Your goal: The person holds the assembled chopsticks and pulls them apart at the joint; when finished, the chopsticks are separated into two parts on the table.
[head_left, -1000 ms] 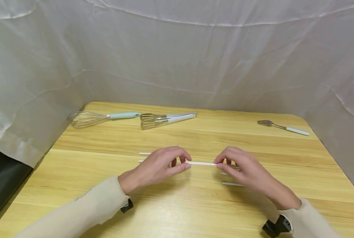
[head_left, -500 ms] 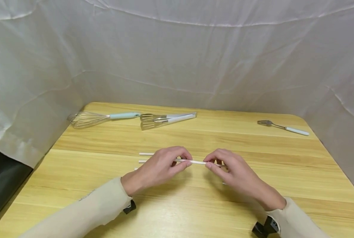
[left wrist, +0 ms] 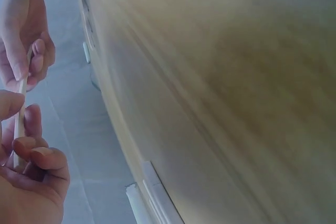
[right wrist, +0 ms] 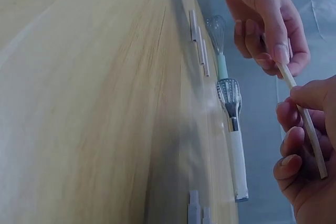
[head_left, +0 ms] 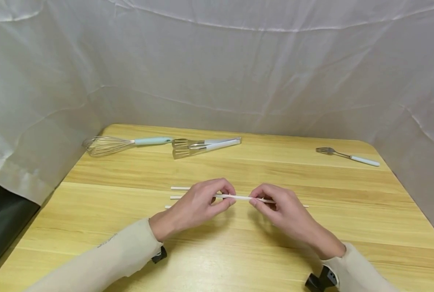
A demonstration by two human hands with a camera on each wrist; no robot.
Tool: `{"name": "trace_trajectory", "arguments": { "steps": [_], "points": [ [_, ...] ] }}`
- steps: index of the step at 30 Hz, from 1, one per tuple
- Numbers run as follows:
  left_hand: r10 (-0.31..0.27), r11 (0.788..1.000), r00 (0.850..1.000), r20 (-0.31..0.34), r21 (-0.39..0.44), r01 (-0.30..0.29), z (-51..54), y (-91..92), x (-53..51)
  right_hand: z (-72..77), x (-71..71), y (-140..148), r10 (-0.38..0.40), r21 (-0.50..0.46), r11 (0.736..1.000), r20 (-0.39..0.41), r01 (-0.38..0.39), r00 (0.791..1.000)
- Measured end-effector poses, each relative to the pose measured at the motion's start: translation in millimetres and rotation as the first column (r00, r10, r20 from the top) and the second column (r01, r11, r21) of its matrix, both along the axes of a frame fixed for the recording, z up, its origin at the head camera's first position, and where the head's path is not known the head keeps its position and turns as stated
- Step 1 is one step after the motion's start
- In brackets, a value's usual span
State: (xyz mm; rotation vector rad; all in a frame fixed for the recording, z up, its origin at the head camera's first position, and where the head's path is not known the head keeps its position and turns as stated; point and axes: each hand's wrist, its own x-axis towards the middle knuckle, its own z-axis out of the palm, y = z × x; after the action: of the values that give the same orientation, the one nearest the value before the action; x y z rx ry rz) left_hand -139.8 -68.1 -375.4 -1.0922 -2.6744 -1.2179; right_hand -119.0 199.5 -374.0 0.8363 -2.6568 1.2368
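Observation:
Both hands pinch one thin white stick [head_left: 243, 198] above the table, held level between them. My left hand [head_left: 196, 205] has thumb and fingertips on its left part. My right hand [head_left: 286, 211] pinches it a short way to the right. In the right wrist view the stick [right wrist: 312, 135] has a blunt end running across the curled right fingers [right wrist: 292, 142]. On the table beneath, ends of several similar white sticks [head_left: 176, 198] stick out left of my left hand. Another white end [head_left: 306, 206] shows right of my right hand; the hands hide the rest.
A whisk [head_left: 152, 140] with a pale green handle lies at the back left. Beside it are slotted metal tongs [head_left: 222, 144] with white handles. A fork [head_left: 364, 160] lies at the back right. Grey cloth [head_left: 238, 73] hangs around the wooden table [head_left: 217, 259].
My right hand has moved left, closer to the left hand, shortening the bare span of stick between them. The left hand has hardly moved. Stick ends near the right hand are now mostly covered.

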Motion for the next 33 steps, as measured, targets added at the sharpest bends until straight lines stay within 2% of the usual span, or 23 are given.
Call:
{"name": "trace_trajectory", "arguments": {
  "steps": [10,19,23,28,30,32,33],
  "points": [
    [0.023,1.0,1.0,-0.01,-0.006,-0.023,-1.6,0.5,1.6,0.1,-0.9,-1.9,-0.011,-0.005,1.0,-0.031,0.011,0.999],
    [0.013,1.0,1.0,-0.011,-0.013,-0.013,-1.2,-0.4,1.9,2.2,-2.7,-1.3,0.007,-0.004,1.0,-0.035,-0.007,0.999],
    [-0.001,1.0,1.0,0.003,0.004,0.001,0.0,-1.5,1.3,4.4,-4.2,-0.2,0.035,0.004,0.999,-0.09,-0.034,0.995],
    [-0.028,0.999,1.0,-0.013,0.045,0.029,2.7,-2.2,-0.8,7.1,-7.1,3.7,0.056,0.012,0.998,-0.191,-0.055,0.98],
    [-0.01,0.997,1.0,0.019,0.076,0.009,4.1,-7.7,-3.3,8.8,-9.0,12.1,0.036,-0.002,0.999,-0.204,-0.037,0.978],
    [0.047,0.993,0.994,0.095,0.107,-0.057,5.6,-20.6,-6.9,11.6,-10.6,27.5,-0.019,-0.022,1.0,-0.201,0.015,0.979],
    [0.086,0.987,0.987,0.137,0.12,-0.103,6.0,-29.6,-9.3,12.6,-11.6,37.4,-0.057,-0.03,0.998,-0.197,0.052,0.979]
  ]
}}
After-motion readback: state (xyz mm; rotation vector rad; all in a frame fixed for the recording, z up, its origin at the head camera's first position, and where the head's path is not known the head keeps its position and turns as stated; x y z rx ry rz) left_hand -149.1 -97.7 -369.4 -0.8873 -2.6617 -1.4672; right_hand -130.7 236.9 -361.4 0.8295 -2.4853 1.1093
